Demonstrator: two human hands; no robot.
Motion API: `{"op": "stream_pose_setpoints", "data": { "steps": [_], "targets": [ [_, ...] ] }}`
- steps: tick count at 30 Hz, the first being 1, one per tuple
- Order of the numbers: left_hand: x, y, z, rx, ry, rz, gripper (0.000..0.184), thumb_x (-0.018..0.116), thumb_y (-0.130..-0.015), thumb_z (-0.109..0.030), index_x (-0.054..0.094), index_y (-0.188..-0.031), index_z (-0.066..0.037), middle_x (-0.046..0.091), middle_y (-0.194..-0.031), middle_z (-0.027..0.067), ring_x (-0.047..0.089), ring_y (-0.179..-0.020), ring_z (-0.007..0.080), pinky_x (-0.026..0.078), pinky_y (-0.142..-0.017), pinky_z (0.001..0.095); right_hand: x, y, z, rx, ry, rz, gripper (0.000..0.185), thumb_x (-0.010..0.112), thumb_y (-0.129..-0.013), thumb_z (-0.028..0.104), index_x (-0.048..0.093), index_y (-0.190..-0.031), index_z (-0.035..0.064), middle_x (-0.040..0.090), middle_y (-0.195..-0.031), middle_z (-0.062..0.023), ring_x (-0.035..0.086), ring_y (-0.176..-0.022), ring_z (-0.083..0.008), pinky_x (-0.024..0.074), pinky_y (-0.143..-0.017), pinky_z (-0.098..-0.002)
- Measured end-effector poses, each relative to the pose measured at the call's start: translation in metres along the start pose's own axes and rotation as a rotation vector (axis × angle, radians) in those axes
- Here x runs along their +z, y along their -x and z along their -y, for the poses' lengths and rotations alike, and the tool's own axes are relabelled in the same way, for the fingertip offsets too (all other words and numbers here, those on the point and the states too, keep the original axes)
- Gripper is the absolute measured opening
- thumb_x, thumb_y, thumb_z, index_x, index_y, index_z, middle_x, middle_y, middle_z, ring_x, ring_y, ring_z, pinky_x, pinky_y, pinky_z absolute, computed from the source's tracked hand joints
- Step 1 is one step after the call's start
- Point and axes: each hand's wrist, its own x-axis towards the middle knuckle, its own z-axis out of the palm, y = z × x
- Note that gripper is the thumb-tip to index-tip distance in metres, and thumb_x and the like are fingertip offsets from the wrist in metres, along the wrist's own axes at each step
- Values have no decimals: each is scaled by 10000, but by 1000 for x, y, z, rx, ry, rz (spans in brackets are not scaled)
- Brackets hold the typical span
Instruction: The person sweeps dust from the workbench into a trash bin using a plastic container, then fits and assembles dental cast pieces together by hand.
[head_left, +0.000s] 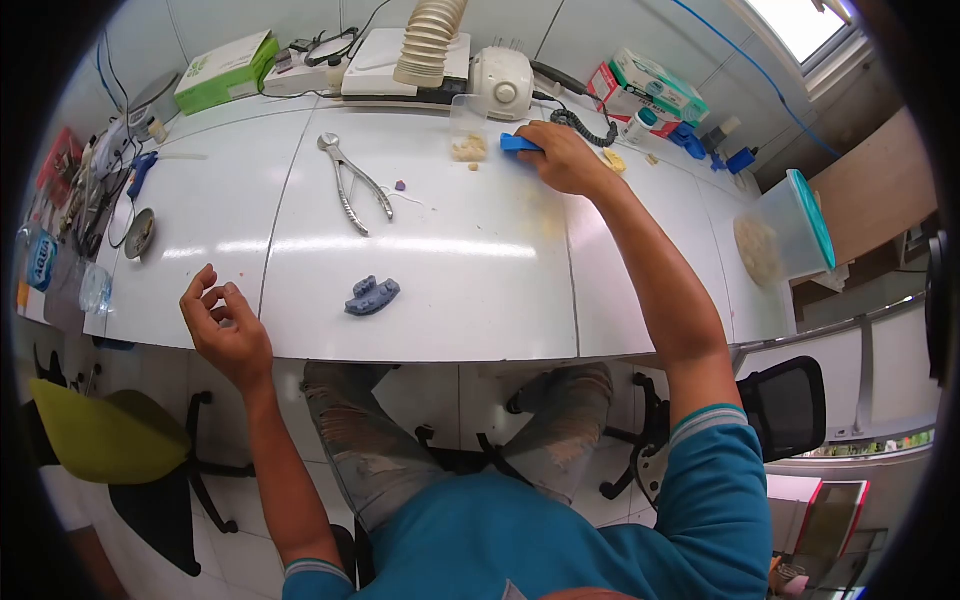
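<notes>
My right hand [565, 158] reaches to the back of the table, its fingers closed on a small blue block-like piece [518, 143]; the exact kind is not clear. Just left of it lies a clear packet [468, 125] with yellowish bits inside. Palm turned up, my left hand [228, 325] hovers at the table's front left edge, fingers loosely curled and apart, holding nothing. Between the hands, a grey-blue dental model [372, 297] rests near the front. Behind it lie metal dental forceps [352, 188] with handles spread, beside a tiny purple piece [400, 186].
Along the back stand a green-white box [228, 72], a white machine [502, 84], a ribbed hose [428, 45] and a white-capped bottle [638, 125]. A turquoise-lidded tub [790, 230] is at right. A blue glue gun [142, 175] and metal bowl [141, 234] lie left.
</notes>
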Motion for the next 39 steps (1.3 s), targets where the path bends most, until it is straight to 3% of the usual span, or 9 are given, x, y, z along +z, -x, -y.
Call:
{"op": "stream_pose_setpoints", "data": {
  "steps": [9, 10, 15, 19, 23, 32, 39],
  "targets": [
    [-1, 0, -2, -51, 22, 15, 337, 637, -1006, -40, 656, -1342, -17, 684, -1297, 113, 665, -944, 163, 516, -724, 303, -4, 37, 34, 28, -20, -12, 175, 710, -957, 85, 720, -1125, 36, 698, -1045, -157, 646, -1044, -378, 511, -922, -478],
    [-1, 0, -2, -49, 19, 13, 339, 638, -1005, -41, 656, -1343, -17, 684, -1297, 113, 664, -943, 163, 514, -722, 303, -6, 46, 41, 19, -42, -1, 215, 684, -914, 2, 704, -1128, -3, 691, -1026, -170, 643, -1004, -393, 506, -871, -482],
    [-1, 0, -4, -45, 12, 5, 343, 640, -1001, -43, 655, -1343, -18, 683, -1296, 114, 662, -934, 163, 507, -713, 308, -18, 102, 93, 51, -83, -33, 254, 663, -880, -63, 708, -1120, 5, 662, -967, -154, 637, -965, -369, 512, -829, -455],
    [0, 2, -2, -38, 43, 7, 336, 639, -1001, -41, 651, -1336, -22, 684, -1298, 107, 663, -931, 162, 499, -704, 313, -19, 139, 122, 120, -39, -39, 359, 698, -848, -58, 729, -1189, 53, 669, -1037, -125, 651, -1012, -335, 546, -890, -445],
    [-2, -2, -2, -37, 26, 31, 328, 630, -1018, -50, 643, -1345, -22, 680, -1320, 105, 664, -952, 165, 516, -737, 316, -26, 119, 115, 96, -160, -124, 313, 726, -894, -33, 752, -1196, 45, 705, -1100, -128, 665, -1049, -345, 549, -912, -443],
    [-2, -1, -3, -13, 3, 25, 298, 632, -1016, -42, 648, -1313, -16, 684, -1295, 98, 672, -926, 165, 515, -691, 313, 5, 11, 29, 111, 41, -125, 215, 715, -963, 61, 754, -1174, 60, 709, -1098, -132, 657, -1084, -374, 530, -945, -479],
    [3, 0, 0, 16, -23, -15, 297, 648, -998, -29, 661, -1295, -20, 697, -1275, 98, 672, -890, 152, 499, -665, 300, 14, 35, 59, 90, 9, -119, 178, 716, -943, 49, 755, -1116, 73, 694, -1019, -105, 650, -1015, -350, 531, -894, -470]
  ]
}}
